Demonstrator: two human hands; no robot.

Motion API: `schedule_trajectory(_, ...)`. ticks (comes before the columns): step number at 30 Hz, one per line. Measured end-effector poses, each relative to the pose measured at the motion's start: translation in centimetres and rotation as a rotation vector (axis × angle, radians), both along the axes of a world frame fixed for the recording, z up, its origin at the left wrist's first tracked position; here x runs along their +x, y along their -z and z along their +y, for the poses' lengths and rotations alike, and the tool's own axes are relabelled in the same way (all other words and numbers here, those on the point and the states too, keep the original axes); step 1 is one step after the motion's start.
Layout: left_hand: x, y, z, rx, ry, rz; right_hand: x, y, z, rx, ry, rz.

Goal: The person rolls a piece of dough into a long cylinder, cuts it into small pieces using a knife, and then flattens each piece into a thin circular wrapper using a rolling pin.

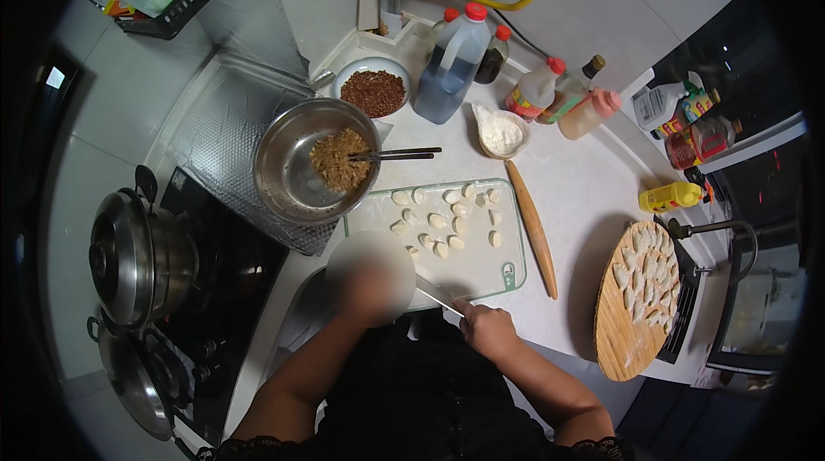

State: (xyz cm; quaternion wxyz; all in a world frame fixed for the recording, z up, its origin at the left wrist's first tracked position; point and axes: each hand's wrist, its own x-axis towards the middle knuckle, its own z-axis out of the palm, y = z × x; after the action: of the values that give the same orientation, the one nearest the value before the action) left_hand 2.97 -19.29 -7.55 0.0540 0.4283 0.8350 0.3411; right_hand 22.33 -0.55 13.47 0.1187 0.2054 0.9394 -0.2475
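My right hand (488,327) grips the handle of a knife (440,296) at the near edge of a pale cutting board (474,271) with a green rim. The blade slants up and left towards my left hand (368,290). A round blur hides that hand and whatever lies around it, including the far end of the blade. Several small cut pieces of white dough (436,220) are scattered over the board, which is dusted with flour. To the right of the board lies a tapered wooden rolling pin (533,232).
Behind the board's left side stands a steel bowl (283,168) with minced filling (336,161) and chopsticks (412,154). A flour bowl (503,132) and bottles (449,68) stand farther back. Dumplings (648,271) cover part of a round wooden board (619,338) at right. A lidded pot (129,258) is left.
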Motion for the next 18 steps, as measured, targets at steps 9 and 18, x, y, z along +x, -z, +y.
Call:
schedule_trajectory(9,-0.2,0.8,-0.1,-0.002,-0.010,-0.011,-0.3,0.5,0.4,0.039,-0.048,-0.027)
schedule_trajectory(18,0.2,1.6,-0.4,0.002,-0.016,-0.020,-1.2,-1.6,0.8,-0.004,-0.057,-0.099)
